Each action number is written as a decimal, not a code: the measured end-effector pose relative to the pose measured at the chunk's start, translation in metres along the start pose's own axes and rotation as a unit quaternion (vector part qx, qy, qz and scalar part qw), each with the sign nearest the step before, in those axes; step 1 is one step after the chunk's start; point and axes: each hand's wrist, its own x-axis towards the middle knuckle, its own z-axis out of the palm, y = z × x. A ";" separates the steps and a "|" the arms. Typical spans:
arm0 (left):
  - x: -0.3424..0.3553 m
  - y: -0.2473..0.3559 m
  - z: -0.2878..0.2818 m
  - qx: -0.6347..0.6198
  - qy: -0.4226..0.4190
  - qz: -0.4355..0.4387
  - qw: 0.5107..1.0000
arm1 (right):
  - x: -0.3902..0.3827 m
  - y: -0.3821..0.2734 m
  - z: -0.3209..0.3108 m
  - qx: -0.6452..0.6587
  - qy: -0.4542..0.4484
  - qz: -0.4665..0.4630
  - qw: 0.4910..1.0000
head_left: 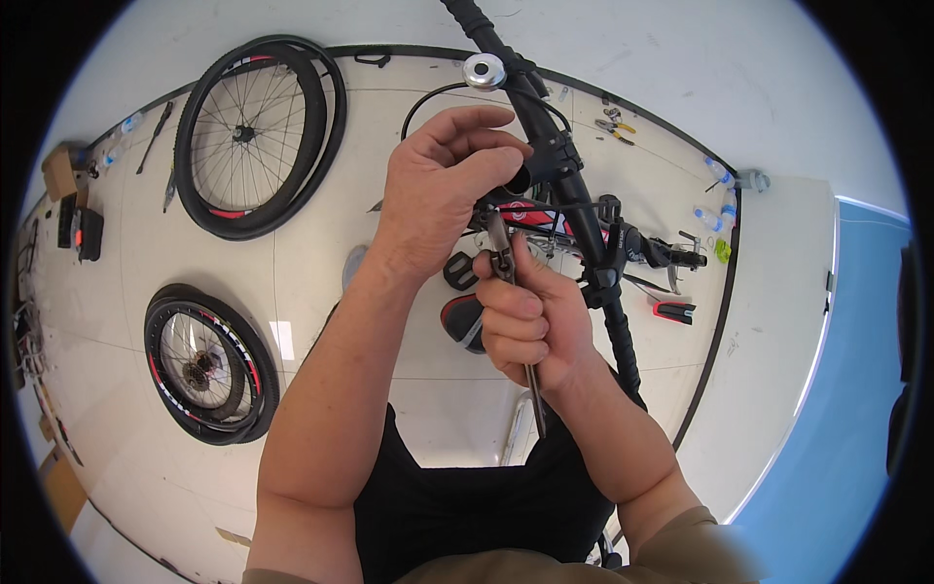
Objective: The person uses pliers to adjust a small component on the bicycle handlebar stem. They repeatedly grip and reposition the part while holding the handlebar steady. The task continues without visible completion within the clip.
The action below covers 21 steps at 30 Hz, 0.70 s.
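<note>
My left hand point(438, 190) is at the black stem point(555, 156), its fingers curled and thumb bent beside the open end of a dark tube; what its fingertips grip is hidden. Just below, my right hand point(530, 321) is wrapped round a metal hand tool point(498, 248), which looks like pliers or a wrench, its jaws up at the parts under the stem and its handle pointing down. The black handlebar point(593, 253) runs diagonally past both hands, with a silver bell point(483, 70) on it. Part of a red and black frame point(530, 216) shows behind.
Loose wheels and tyres lie at the upper left point(312, 117) and lower left point(255, 389) of the floor. Yellow-handled pliers point(623, 127), plastic bottles point(710, 219) and a red-black item point(673, 311) lie at right. A cardboard box point(60, 165) and toolbox point(89, 234) stand far left.
</note>
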 end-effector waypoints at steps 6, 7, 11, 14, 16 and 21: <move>0.001 0.001 0.000 0.003 -0.007 -0.005 1.000 | -0.006 0.000 0.000 -0.019 -0.014 0.003 1.000; 0.001 0.001 0.000 -0.003 -0.008 -0.004 1.000 | -0.008 -0.001 0.000 -0.032 0.001 0.000 0.999; 0.001 0.000 -0.001 -0.006 -0.006 -0.004 1.000 | -0.012 0.008 0.015 -0.265 0.129 -0.098 0.950; 0.001 0.002 0.000 0.003 -0.003 -0.003 1.000 | -0.008 0.020 0.010 -0.535 0.204 -0.272 0.773; 0.001 0.002 0.001 0.002 -0.003 -0.005 1.000 | -0.006 0.021 0.003 -0.631 0.209 -0.356 0.657; 0.001 0.001 0.000 0.006 0.002 -0.004 1.000 | -0.001 0.017 -0.004 -0.699 0.183 -0.385 0.574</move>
